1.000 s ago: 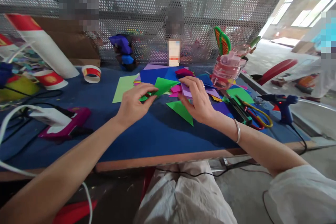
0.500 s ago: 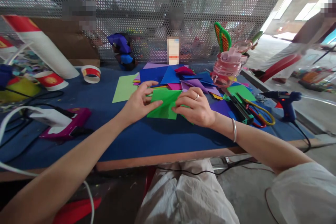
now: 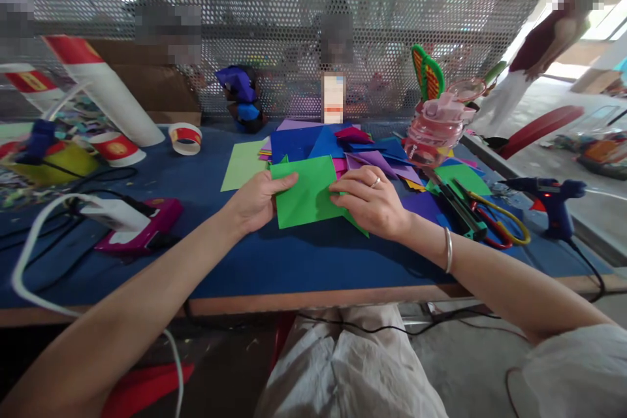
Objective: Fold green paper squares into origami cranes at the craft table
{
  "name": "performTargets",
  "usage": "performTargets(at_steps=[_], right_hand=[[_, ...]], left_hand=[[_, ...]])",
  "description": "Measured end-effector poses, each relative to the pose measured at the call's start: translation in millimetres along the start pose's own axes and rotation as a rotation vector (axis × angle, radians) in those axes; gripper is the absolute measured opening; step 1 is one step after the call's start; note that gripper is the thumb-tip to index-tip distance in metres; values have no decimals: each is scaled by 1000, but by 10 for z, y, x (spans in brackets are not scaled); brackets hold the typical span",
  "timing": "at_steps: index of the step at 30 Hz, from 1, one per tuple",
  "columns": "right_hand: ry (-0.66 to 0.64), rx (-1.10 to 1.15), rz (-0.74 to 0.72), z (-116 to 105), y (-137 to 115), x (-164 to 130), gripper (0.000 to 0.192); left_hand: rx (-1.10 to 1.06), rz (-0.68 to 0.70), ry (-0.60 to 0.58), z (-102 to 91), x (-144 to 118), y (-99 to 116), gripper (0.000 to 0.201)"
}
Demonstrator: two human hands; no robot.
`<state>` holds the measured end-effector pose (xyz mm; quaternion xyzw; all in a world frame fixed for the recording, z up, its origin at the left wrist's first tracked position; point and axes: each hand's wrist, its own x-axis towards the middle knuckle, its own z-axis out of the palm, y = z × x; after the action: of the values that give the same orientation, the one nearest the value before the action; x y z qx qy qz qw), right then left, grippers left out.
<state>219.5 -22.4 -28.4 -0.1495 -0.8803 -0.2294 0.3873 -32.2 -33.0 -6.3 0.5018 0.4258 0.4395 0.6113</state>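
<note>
A folded piece of green paper (image 3: pixel 307 194) is held up over the blue tabletop between my two hands. My left hand (image 3: pixel 257 199) grips its left edge, thumb across the front and fingers hidden behind. At the right edge, my right hand (image 3: pixel 372 202) pinches the paper with bent fingers; a green corner pokes out beneath it. Just behind lies a heap of coloured paper, with blue sheets (image 3: pixel 296 144) and a folded purple piece (image 3: pixel 369 163) on top. A pale green sheet (image 3: pixel 240 166) lies to the left of the heap.
On the right are a pink bottle (image 3: pixel 435 130), a cutter (image 3: pixel 460 212), scissors (image 3: pixel 507 222) and a glue gun (image 3: pixel 548 199). A magenta power strip (image 3: pixel 142 225) with cables and paper cups (image 3: pixel 185 138) stand on the left. Perforated metal (image 3: pixel 284 32) rises behind; a person (image 3: pixel 543 52) stands at right.
My left hand has gone from spread fingers to gripping the green paper's left edge. The paper now stands more upright and faces me. The view has shifted slightly left.
</note>
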Motion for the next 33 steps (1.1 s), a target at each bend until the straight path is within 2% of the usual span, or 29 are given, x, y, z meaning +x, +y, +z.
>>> performTargets(at_steps=[3, 8, 13, 17, 22, 27, 29, 33], right_hand=[[-21, 5, -15, -22, -10, 4, 23], [30, -17, -72, -31, -29, 27, 18], [-63, -8, -73, -70, -79, 37, 22], [-47, -19, -157, -103, -126, 49, 20], [-23, -15, -80, -65, -144, 60, 18], [-17, 26, -100, -33, -138, 45, 18], [-34, 52, -85, -23, -125, 26, 20], [-37, 132, -3, 10, -84, -13, 28]], left_hand=[[-2, 18, -5, -1, -8, 4, 30], [-38, 19, -23, 24, -32, -7, 31], [-37, 40, -35, 53, -46, -38, 36], [-28, 28, -53, 68, -60, -44, 41], [-33, 21, -29, 85, -65, -35, 40], [-31, 20, -60, 109, -67, -48, 42], [2, 15, -27, 93, -56, -43, 44], [144, 4, 119, 8, -13, -6, 57]])
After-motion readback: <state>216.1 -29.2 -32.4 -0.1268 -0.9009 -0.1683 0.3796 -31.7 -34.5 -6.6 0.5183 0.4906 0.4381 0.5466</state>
